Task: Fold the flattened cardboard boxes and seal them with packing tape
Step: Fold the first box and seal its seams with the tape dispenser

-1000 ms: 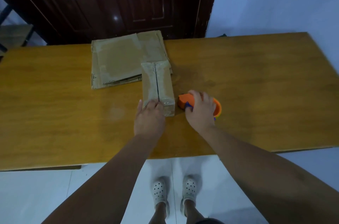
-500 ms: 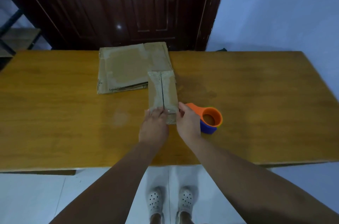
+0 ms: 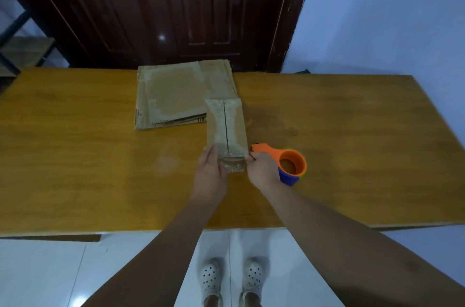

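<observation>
Pressing box (image 3: 226,128): left hand (image 3: 211,171), grip apart, fingers straight; flaps closed, contents hidden;
right hand (image 3: 261,168): at box corner; grip state unclear;
tape dispenser (image 3: 292,165): beside it, on bench (image 3: 75,155)

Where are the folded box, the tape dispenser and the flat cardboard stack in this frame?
folded box (image 3: 226,128): head view, middle of its taped top face.
tape dispenser (image 3: 276,153): head view, orange handle where it meets the ring.
flat cardboard stack (image 3: 173,95): head view, middle of the top sheet.
</observation>
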